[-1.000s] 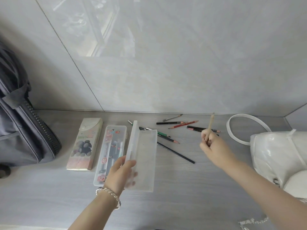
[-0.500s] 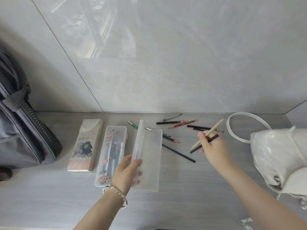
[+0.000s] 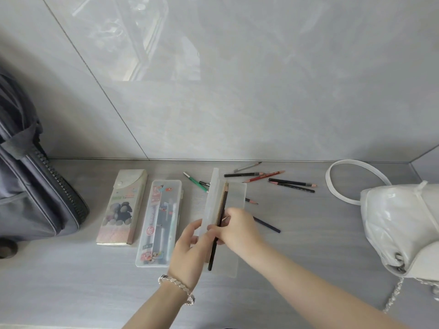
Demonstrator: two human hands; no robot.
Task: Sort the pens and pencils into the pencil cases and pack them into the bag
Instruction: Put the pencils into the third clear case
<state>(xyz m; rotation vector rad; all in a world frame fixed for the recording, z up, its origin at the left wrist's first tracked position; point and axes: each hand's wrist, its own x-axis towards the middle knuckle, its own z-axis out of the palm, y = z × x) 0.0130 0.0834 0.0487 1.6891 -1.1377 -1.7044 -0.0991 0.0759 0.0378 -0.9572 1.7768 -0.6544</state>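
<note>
A frosted clear pencil case (image 3: pixel 235 195) lies open on the grey counter (image 3: pixel 71 281), its lid (image 3: pixel 212 193) standing up. My left hand (image 3: pixel 190 248) holds the lid's near end. My right hand (image 3: pixel 237 229) pinches two pencils (image 3: pixel 222 207), one tan and one black, lengthwise over the case tray. Several loose pencils (image 3: pixel 263 176) and a green pen (image 3: pixel 196 181) lie behind the case. A dark pencil (image 3: pixel 267 225) sticks out from under my right hand. A second clear case (image 3: pixel 159 222) with pens sits to the left, shut. The grey bag (image 3: pixel 35 186) stands at far left.
A printed cardboard pencil box (image 3: pixel 123 205) lies between the bag and the clear cases. A white handbag (image 3: pixel 401 224) with a strap loop (image 3: pixel 351 167) and chain sits at the right. A tiled wall rises close behind the counter.
My right hand carried the two pencils leftward from the loose pile to over the open case. My left hand kept hold of the lid.
</note>
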